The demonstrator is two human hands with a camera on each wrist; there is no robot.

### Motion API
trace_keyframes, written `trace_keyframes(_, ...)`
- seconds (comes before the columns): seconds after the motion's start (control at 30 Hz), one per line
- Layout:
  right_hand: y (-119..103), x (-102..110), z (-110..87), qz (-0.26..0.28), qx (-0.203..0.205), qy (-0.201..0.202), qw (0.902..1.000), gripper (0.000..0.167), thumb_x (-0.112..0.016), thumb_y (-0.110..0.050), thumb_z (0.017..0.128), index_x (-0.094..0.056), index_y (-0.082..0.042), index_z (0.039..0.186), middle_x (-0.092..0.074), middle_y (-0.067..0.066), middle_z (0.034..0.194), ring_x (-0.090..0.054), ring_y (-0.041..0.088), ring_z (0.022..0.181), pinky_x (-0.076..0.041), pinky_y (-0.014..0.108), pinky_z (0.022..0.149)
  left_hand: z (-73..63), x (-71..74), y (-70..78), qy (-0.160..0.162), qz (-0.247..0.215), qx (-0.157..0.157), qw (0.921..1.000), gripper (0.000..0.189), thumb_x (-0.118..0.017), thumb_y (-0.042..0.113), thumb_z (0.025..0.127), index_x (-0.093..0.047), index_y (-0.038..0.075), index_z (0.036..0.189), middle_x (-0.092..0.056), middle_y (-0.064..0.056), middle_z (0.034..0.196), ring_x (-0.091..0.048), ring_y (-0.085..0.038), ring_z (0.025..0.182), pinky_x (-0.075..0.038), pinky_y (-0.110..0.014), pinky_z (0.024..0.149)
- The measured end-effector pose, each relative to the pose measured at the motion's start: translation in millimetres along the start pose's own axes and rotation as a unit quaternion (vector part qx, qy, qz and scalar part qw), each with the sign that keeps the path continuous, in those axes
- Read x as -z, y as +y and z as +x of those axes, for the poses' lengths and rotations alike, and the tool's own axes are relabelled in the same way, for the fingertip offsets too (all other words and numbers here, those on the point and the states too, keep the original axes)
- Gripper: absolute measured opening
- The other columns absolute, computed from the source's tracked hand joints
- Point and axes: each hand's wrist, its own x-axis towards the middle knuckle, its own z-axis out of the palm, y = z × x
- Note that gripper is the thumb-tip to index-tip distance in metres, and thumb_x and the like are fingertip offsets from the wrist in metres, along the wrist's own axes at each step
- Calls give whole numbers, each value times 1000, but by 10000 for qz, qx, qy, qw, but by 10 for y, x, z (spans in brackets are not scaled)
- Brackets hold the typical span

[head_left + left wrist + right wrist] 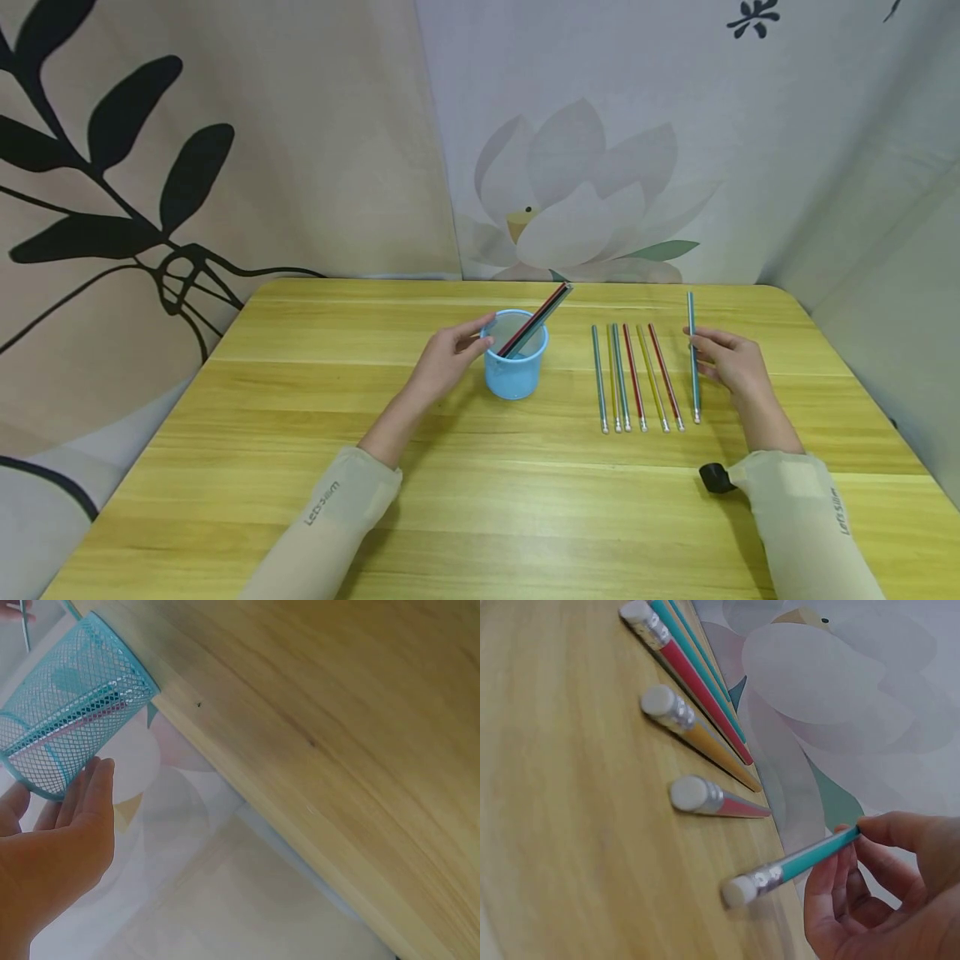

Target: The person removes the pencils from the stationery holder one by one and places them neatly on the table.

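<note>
My left hand (441, 360) holds a light blue mesh pencil cup (513, 379) at its left rim, thumb and fingers on either side. Upright on the table, the cup has a few pencils (536, 320) leaning to the right in it. In the left wrist view, the mesh cup (75, 697) shows dark and reddish pencils through its wall. My right hand (731, 362) pinches a blue pencil (694, 383) between thumb and fingers. The right wrist view shows that blue pencil (810, 859) with its white eraser end pointing away from the hand.
Between the cup and my right hand lies a row of several red, yellow and blue pencils (635, 375), eraser ends towards me. They rest on a wooden table (525, 517). A printed curtain (337, 150) hangs behind it. Something small and black (716, 478) sits at my right cuff.
</note>
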Motion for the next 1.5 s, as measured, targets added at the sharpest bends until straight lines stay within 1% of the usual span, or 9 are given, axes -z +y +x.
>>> trace_keyframes(0.27, 17, 1, 21, -117, -19, -43, 9999, 46, -60, -32, 100, -56, -6, 139, -63, -25, 90, -58, -2, 83, -57, 13, 74, 9, -5, -8, 15, 22, -15, 10000, 44, -58, 26, 102, -54, 20, 145, -54, -6, 149, -61, -28, 128, -49, -43, 109)
trace_keyframes(0.43, 29, -1, 32, -205, -28, -38, 9998, 49, -61, -31, 100, -54, -3, 140, -63, -27, 84, -59, -3, 80, -57, 13, 73, 5, -2, -4, 21, -5, -28, 10000, 43, -59, 25, 102, -54, 19, 144, -54, -6, 149, -61, -28, 128, -49, -43, 108)
trace_keyframes(0.67, 42, -9, 45, -372, -38, -47, 9993, 53, -59, -29, 100, -50, 1, 143, -62, -28, 80, -61, -4, 77, -57, 14, 71, 10, -4, -6, 9, -8, -63, 10000, 44, -58, 24, 102, -54, 18, 145, -53, -7, 149, -60, -29, 128, -49, -43, 108)
trace_keyframes(0.93, 43, 7, 49, -374, -110, -162, 9991, 45, -62, -30, 99, -57, -5, 136, -63, -26, 80, -62, -3, 73, -56, 15, 67, 18, -7, -15, 6, -19, -46, 10000, 43, -58, 24, 102, -54, 18, 144, -54, -8, 149, -60, -29, 128, -50, -43, 108)
trace_keyframes(1.13, 60, 9, 60, -493, -96, -213, 9985, 45, -62, -31, 99, -57, -5, 135, -63, -25, 80, -61, -3, 72, -56, 16, 65, 4, -1, 3, 7, -19, -16, 10000, 44, -59, 24, 101, -54, 18, 144, -54, -7, 149, -61, -29, 128, -50, -43, 108)
trace_keyframes(1.37, 85, 4, 78, -313, -198, -338, 9987, 46, -63, -24, 99, -54, -2, 138, -65, -22, 79, -62, -3, 70, -57, 15, 65, 5, -4, -6, -3, -20, -16, 10000, 44, -59, 25, 101, -54, 19, 144, -54, -6, 149, -61, -29, 128, -50, -43, 107)
trace_keyframes(1.5, 97, -1, 90, -268, -213, -416, 9985, 51, -63, -22, 99, -50, 2, 141, -66, -22, 79, -63, -3, 70, -57, 15, 65, 5, -2, -9, 1, -20, -24, 10000, 44, -59, 25, 101, -54, 19, 144, -54, -6, 149, -61, -28, 127, -51, -43, 107)
